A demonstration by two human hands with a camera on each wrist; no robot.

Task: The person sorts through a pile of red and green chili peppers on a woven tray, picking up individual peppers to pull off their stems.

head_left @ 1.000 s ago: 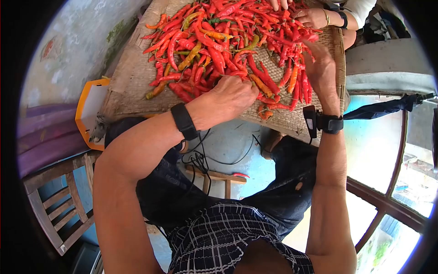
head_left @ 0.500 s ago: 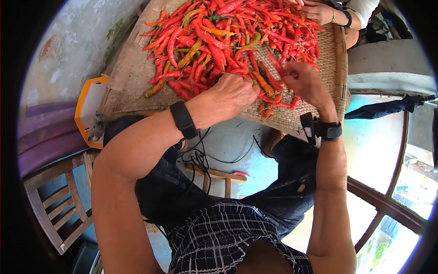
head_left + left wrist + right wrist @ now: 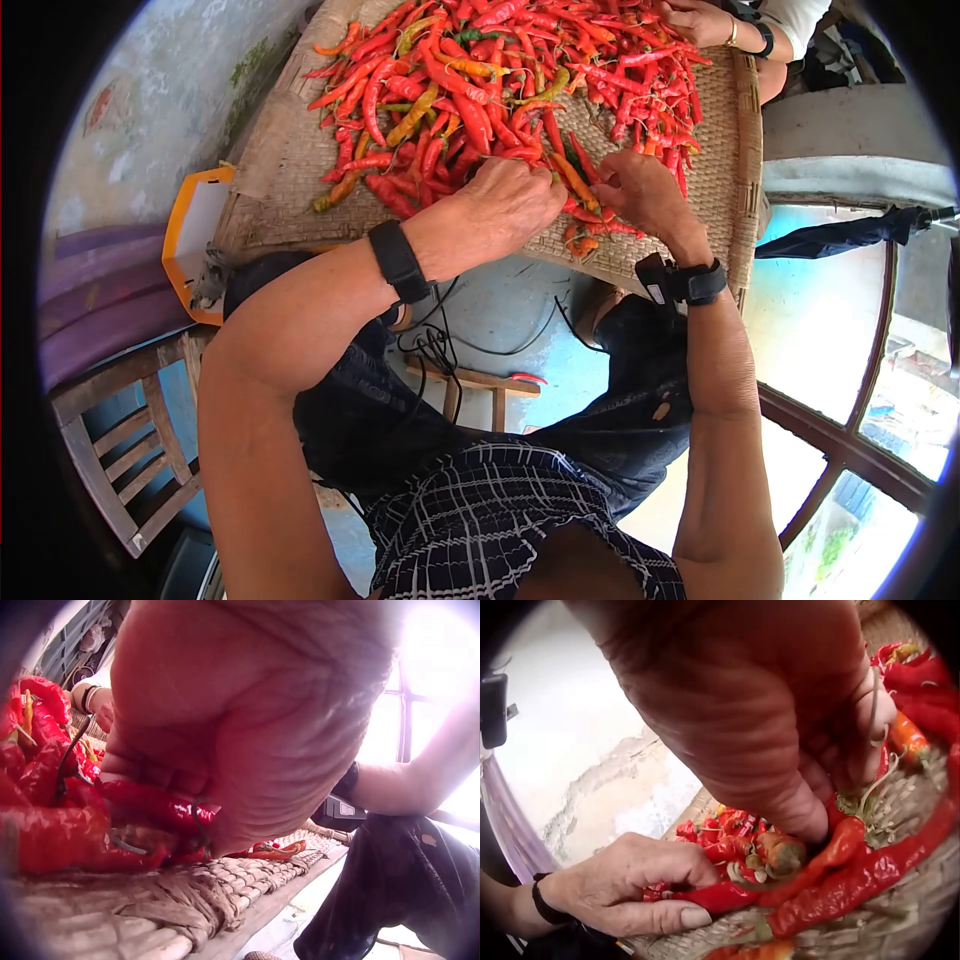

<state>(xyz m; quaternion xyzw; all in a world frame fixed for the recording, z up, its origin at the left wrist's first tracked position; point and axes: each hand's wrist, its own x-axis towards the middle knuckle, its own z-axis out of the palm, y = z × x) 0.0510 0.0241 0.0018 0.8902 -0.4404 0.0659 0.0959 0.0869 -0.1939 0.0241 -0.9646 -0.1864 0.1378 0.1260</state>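
From the head view, here I am with both hands down at the near side of the pile of chillies (image 3: 480, 85), which spreads over the woven worktop (image 3: 275, 190), mostly red, with a few orange and yellow-green ones mixed in. My left hand (image 3: 508, 205) is palm down at the near edge of the pile, a black strap (image 3: 398, 262) round its wrist, and my right hand (image 3: 650, 195) is just beside it, fingers bent in towards the chillies. Across at the far right corner there's another person's hand (image 3: 700, 22) with a bracelet on the wrist, right at the pile! Below, a wooden stool (image 3: 480, 381) stands on the blue floor, one stray chilli (image 3: 530, 379) by it, and a wooden chair (image 3: 130, 440) is off to the left. Over to the left wrist view: my palm fills the top, fingers curled down over a glossy red chilli (image 3: 154, 804), more chillies crowding in beside it, the woven rim just below. And the right wrist view: my left thumb and forefinger grip that red chilli low over the weave, while my right thumb and fingers close in on a stalked chilli (image 3: 843, 808), pinching it among the others, its thin curly stalk showing
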